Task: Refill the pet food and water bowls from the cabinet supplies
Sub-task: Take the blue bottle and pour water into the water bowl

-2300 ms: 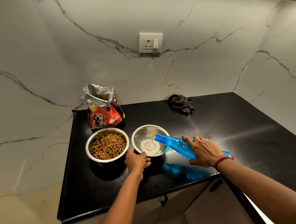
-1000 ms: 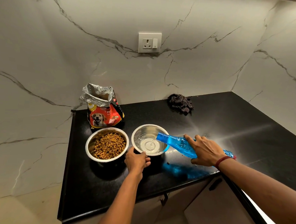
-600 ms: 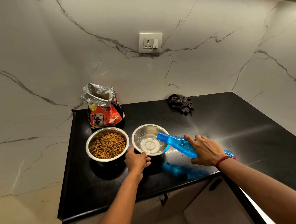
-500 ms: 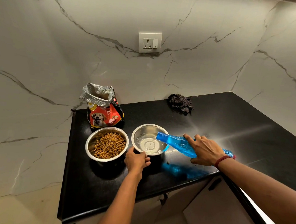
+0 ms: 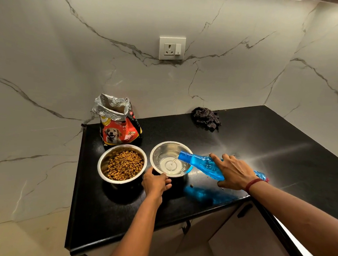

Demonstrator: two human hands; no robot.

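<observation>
Fingers [image 5: 217,157] of the right hand [image 5: 235,172] wrap the tilted blue bottle [image 5: 201,165], its neck over the water bowl [image 5: 162,148], with a thin stream running in. At that bowl's six o'clock rim the left hand [image 5: 155,184] grips with curled fingers. Veined marble walls [image 5: 227,88] corner the black table [image 5: 118,214]. The food bag [image 5: 119,132] stands at the water bowl's eleven o'clock, the kibble-filled bowl [image 5: 101,164] at nine, and a dark cloth [image 5: 206,117] at one.

This is a home kitchen corner. A glossy black stone desk [image 5: 263,146] runs along two walls clad in white marble-look slabs with grey veins [image 5: 68,61], and a white wall socket with a switch [image 5: 172,48] is set above it. Beneath are pale flat cabinet doors [image 5: 242,243] with dark handles [image 5: 244,210]. On the desk, a crumpled dark checked cloth [image 5: 206,117] lies and an opened red-and-black foil-lined dog food bag [image 5: 118,128] stands.
</observation>
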